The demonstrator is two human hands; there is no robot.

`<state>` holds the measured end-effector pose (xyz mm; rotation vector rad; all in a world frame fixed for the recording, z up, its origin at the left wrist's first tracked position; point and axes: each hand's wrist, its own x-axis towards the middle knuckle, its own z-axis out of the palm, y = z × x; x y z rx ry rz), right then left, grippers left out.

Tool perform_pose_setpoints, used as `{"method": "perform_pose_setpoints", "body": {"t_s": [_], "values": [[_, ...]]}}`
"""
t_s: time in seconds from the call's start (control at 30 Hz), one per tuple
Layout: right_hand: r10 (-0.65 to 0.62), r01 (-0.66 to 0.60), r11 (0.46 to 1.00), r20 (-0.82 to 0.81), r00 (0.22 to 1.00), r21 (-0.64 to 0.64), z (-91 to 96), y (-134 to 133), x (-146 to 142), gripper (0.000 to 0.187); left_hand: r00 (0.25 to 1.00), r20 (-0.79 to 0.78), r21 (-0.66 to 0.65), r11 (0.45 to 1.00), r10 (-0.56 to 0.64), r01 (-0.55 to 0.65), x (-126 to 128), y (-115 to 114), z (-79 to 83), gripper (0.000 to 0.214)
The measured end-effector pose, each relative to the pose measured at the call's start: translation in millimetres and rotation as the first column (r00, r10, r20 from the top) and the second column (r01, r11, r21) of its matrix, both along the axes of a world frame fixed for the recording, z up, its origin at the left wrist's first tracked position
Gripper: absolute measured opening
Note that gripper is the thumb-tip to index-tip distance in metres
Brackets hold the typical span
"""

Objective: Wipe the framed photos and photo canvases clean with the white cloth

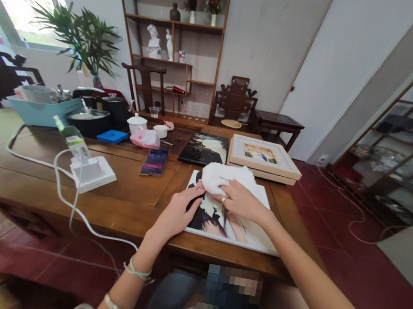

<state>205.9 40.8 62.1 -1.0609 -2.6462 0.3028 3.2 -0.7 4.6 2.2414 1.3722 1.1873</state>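
A photo panel [256,235] with a white border lies flat near the table's front edge, its print partly hidden by my hands and a cloth. The fluffy white cloth [237,175] is bunched over the panel's far part. My right hand [238,200], wearing a ring, grips the cloth from the near side and presses it on the print. At the panel's left edge, my left hand [179,208] rests with fingers stretched forward and thumb apart, its fingertips close to the cloth. Whether those fingertips touch the cloth, I cannot tell.
Behind the panel lie a dark picture panel [203,148] and stacked light-framed pictures [265,157]. A phone [154,161], a white power strip [97,175] with a looping cable, a blue box [112,136], a lidded white bowl [137,122] and a light-blue bin [33,113] stand leftward.
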Motion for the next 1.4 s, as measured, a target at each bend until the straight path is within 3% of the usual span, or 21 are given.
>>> {"method": "perform_pose_setpoints", "body": {"t_s": [0.2,0.37,0.53,0.77,0.93,1.07,1.3,1.4], "values": [[0.078,-0.078,0.997,0.012,0.997,0.016,0.3,18,-29,0.027,1.0,-0.006,-0.014,1.0,0.021,-0.021,0,0,0.4,0.03],[0.081,-0.082,0.996,0.01,0.997,0.036,-1.7,18,-26,0.03,0.999,-0.011,-0.012,0.999,0.03,-0.03,0,0,-0.1,0.029],[-0.017,0.016,0.998,0.004,1.0,0.054,-9.9,7,-5,0.032,1.0,-0.006,-0.014,1.0,0.011,-0.011,0,-1,0.9,0.031],[-0.216,0.213,0.975,0.043,0.975,0.055,-18.9,9,46,0.041,1.0,0.002,-0.03,1.0,-0.003,0.003,0,-2,2.7,0.034],[-0.285,0.282,0.958,0.04,0.958,0.059,-24.2,9,69,0.036,1.0,0.004,-0.036,0.999,0.013,-0.012,1,-2,3.2,0.034],[-0.235,0.232,0.969,0.035,0.971,0.087,-26.7,-16,69,0.033,1.0,0.006,-0.016,1.0,0.014,-0.013,1,-1,2.7,0.034],[-0.14,0.142,0.99,0.131,0.981,-0.002,-18.5,-107,58,0.028,1.0,-0.005,-0.017,1.0,-0.006,0.006,0,0,0.6,0.035],[-0.129,0.138,0.989,0.161,0.978,-0.047,-15.1,-127,56,0.028,1.0,-0.014,-0.009,1.0,-0.004,0.004,0,0,-0.9,0.034]]}}
